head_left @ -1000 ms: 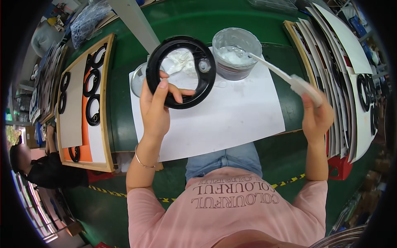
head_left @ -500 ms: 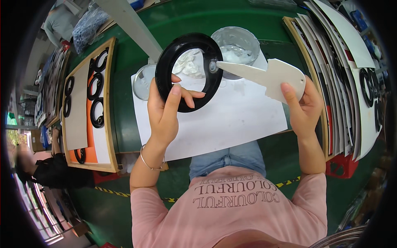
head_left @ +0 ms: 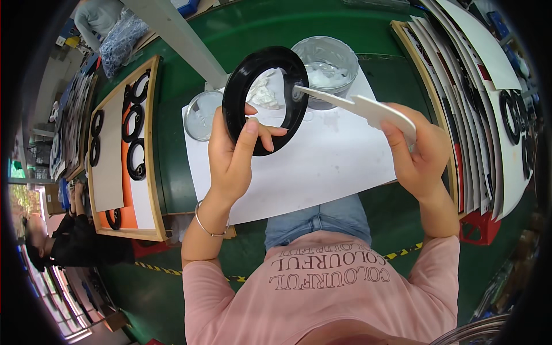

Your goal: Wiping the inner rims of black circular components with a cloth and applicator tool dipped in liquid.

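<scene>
My left hand (head_left: 237, 146) grips a glossy black oval ring (head_left: 234, 95) by its lower left side, holding it up over the white sheet. A flat white spatula-like piece (head_left: 374, 111) with a pointed end is pinched in my right hand (head_left: 422, 146). Its tip meets the ring's right side, where a small pale smear shows. Behind the ring stands a clear round tub (head_left: 352, 66) with a whitish paste in it. Crumpled white tissue (head_left: 263, 95) shows through the ring's opening.
A white paper sheet (head_left: 322, 161) covers the green table. Left of it lie a round lid (head_left: 201, 118) and a wooden-framed tray (head_left: 158, 195) with several black rings. Stacked boards (head_left: 460, 115) stand at the right. A grey post (head_left: 184, 40) rises behind. Another person (head_left: 63, 241) is at far left.
My right hand has turned the white piece so that it shows more of its edge, with the tip still at the ring. The ring has shifted slightly to the right.
</scene>
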Available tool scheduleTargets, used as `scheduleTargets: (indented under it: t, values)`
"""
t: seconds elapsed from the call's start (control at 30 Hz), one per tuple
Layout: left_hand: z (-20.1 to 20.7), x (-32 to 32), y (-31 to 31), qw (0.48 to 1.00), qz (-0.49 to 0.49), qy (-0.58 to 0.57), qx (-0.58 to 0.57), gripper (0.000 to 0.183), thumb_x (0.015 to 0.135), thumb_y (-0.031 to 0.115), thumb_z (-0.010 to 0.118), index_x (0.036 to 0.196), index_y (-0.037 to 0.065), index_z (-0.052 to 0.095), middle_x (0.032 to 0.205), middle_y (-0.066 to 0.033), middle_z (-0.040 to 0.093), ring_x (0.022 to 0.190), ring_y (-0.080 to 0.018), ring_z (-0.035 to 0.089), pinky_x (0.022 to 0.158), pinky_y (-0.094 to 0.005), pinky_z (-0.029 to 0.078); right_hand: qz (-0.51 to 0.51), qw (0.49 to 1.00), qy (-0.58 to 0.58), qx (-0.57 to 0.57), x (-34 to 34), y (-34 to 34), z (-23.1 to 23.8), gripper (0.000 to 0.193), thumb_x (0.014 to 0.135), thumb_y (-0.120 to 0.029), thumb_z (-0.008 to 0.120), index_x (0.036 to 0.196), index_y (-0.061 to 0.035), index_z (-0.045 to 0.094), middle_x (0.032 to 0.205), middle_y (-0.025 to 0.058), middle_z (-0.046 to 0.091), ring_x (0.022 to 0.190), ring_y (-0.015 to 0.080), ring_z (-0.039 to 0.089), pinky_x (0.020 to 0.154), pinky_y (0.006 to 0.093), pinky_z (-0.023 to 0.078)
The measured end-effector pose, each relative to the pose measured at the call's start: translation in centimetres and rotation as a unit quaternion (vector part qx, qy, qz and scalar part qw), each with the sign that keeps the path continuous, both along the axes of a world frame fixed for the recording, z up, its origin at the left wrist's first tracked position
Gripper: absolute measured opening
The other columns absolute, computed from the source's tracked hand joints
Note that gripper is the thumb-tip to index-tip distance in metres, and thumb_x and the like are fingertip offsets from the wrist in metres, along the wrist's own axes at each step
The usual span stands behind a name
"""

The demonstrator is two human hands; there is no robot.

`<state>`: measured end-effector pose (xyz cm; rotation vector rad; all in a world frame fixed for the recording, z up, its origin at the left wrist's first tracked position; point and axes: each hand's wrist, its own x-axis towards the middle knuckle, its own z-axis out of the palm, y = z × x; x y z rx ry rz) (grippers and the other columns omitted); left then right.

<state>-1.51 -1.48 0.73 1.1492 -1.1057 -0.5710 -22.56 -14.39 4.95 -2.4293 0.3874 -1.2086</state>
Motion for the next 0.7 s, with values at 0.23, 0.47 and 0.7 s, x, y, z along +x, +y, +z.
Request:
scheduleTargets:
  t: [0.23, 0.47, 0.7]
  values:
    - [0.2, 0.2, 0.1, 1.0, 0.018, 0.002, 0.009, 0.016, 0.092, 0.012, 0.037, 0.101, -0.001, 0.038, 0.06, -0.0062, 0.051, 0.067, -0.0191, 0.061, 0.071, -0.0316, 0.048, 0.088, 0.989, 0.07, -0.097, -0.6, -0.8, 0.2, 0.027, 0.069, 0.009, 0.049, 0.093, 0.0001, 0.06, 0.088, 0.0135, 0.065, 0.075, 0.025, 0.064, 0.063, 0.028, 0.049]
    - [0.1, 0.5, 0.2, 1.0, 0.026, 0.016, 0.0, 0.017, 0.092, 0.013, 0.037, 0.102, -0.001, 0.038, 0.059, -0.0068, 0.051, 0.066, -0.021, 0.061, 0.072, -0.0327, 0.048, 0.057, 0.995, 0.034, -0.075, -0.6, -1.4, -0.3, 0.032, 0.065, 0.011, 0.047, 0.091, -0.0004, 0.061, 0.089, 0.0128, 0.065, 0.075, 0.0246, 0.064, 0.064, 0.0276, 0.049]
    - [0.0, 0.5, 0.3, 1.0, 0.026, 0.009, -0.004, 0.016, 0.092, 0.012, 0.037, 0.102, -0.001, 0.037, 0.059, -0.0067, 0.051, 0.066, -0.021, 0.061, 0.071, -0.0326, 0.048, 0.044, 0.998, -0.002, -0.054, -0.2, -1.6, -1.5, 0.024, 0.071, 0.008, 0.056, 0.092, -0.0011, 0.062, 0.086, 0.0102, 0.065, 0.068, 0.0211, 0.064, 0.058, 0.0238, 0.048]
